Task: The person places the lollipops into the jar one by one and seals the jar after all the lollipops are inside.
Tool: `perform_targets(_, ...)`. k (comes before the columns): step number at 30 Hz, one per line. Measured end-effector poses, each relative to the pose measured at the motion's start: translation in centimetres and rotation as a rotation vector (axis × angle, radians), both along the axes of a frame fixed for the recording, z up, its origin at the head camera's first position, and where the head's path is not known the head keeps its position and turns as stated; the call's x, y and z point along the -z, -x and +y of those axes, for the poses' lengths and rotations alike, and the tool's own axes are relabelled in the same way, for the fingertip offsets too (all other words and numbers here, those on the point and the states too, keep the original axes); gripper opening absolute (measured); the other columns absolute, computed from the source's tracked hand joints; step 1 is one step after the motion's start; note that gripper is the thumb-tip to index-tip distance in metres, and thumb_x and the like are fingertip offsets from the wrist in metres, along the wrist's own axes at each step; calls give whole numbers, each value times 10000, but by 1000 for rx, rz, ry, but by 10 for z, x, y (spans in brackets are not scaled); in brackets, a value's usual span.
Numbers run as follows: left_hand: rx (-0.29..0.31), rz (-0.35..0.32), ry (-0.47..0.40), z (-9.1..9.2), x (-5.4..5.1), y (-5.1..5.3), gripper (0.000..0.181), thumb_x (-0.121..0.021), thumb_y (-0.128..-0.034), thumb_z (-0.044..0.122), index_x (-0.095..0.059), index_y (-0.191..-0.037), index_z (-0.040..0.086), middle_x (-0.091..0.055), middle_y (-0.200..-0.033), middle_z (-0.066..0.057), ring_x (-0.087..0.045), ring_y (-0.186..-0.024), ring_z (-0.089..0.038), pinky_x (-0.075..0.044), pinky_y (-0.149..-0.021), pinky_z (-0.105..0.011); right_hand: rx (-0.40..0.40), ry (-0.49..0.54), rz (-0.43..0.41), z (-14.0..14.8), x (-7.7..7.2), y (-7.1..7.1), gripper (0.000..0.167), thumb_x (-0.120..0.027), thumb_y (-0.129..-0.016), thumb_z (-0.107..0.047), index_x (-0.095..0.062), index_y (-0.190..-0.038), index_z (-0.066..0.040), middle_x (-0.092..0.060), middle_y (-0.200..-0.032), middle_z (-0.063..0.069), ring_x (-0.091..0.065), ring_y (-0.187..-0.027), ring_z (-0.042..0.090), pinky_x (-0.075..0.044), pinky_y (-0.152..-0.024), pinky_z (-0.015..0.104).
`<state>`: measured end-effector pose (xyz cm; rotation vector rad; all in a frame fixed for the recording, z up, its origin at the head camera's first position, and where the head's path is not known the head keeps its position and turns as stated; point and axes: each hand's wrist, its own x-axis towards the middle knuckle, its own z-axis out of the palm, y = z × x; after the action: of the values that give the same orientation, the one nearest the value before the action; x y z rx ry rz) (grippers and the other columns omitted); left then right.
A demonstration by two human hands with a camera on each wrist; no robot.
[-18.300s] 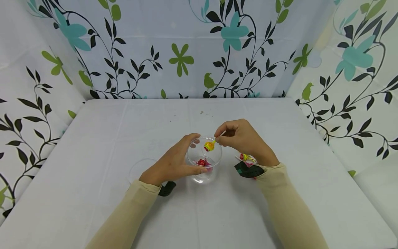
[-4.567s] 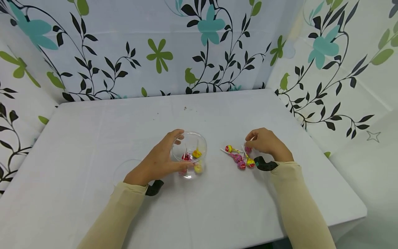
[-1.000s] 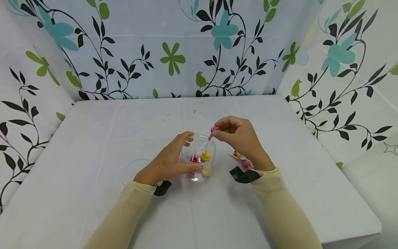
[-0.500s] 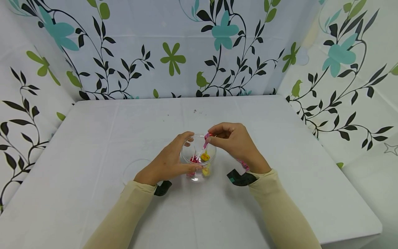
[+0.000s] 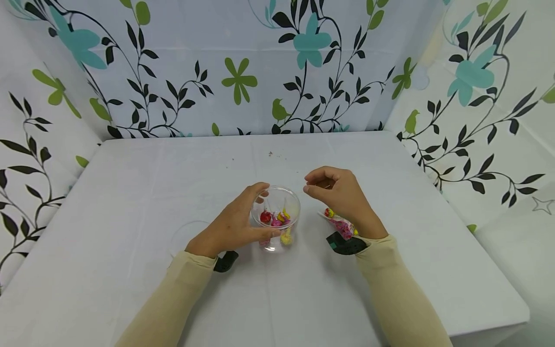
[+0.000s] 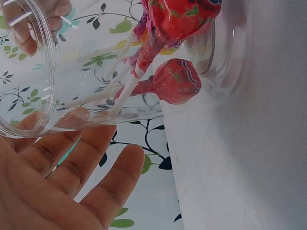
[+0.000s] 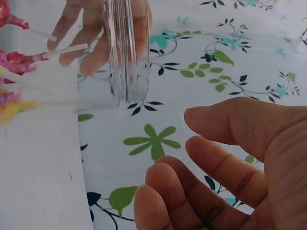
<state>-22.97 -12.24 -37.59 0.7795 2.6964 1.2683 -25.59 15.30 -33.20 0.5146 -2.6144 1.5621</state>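
A clear plastic jar stands upright on the white table, with my left hand gripping its side, thumb in front and fingers behind. Inside it are several wrapped lollipops; a red lollipop shows through the wall in the left wrist view, its stick toward the mouth. My right hand hovers to the right of the jar, fingers loosely bent and nothing between them, as the right wrist view also shows. Below that hand, more lollipops in pink and yellow wrappers lie on the table, partly hidden by the wrist.
A clear round lid lies left of the jar, partly behind the left forearm. The table is covered in white cloth, with small dark specks toward the back. Patterned curtains enclose the back and sides.
A pink lollipop that my right hand held over the jar's mouth is now inside the jar. The right hand has let go and drawn back to the right. My left hand keeps its hold.
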Motion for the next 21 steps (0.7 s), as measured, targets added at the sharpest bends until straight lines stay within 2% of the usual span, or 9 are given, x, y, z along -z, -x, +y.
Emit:
perform_targets(5, -3, -2, 7, 1, 0, 0, 1009, -868, -818, 484, -304, -1597, 178, -505, -1480, -19, -531, -1331, -231, -467, -1079, -556, 41, -80, -22, 16, 9, 5, 162, -760, -940, -156, -759, -1086, -85, -747, -1010, 79, -672, -871, 225, -552, -716, 313)
perform_targets(10, 0, -1, 5, 0, 0, 0, 998, -866, -823, 467, -299, -1597, 192, -503, -1504, -62, -527, -1340, -232, -460, -1083, -566, 70, -201, -102, 30, 22, 12, 211, -749, -942, -148, -754, -1130, -53, -729, -1023, 97, -684, -893, 238, -549, -754, 338)
perform_targets(16, 2, 9, 9, 0, 1, 0, 1002, -871, -821, 461, -296, -1598, 198, -502, -1511, -77, -524, -1356, -246, -459, -1088, -578, 41, -381, -231, 41, 34, 18, 262, -748, -922, -164, -760, -1151, -39, -716, -1064, 92, -662, -992, 278, -559, -816, 391)
perform_targets(21, 2, 16, 12, 1, 1, 1, 1002, -871, -822, 457, -297, -1598, 185, -507, -1505, -79, -527, -1348, -239, -462, -1084, -574, 27, -484, -289, 46, 43, 24, 230, -758, -890, -146, -771, -1102, -57, -723, -1046, 76, -646, -965, 266, -552, -835, 411)
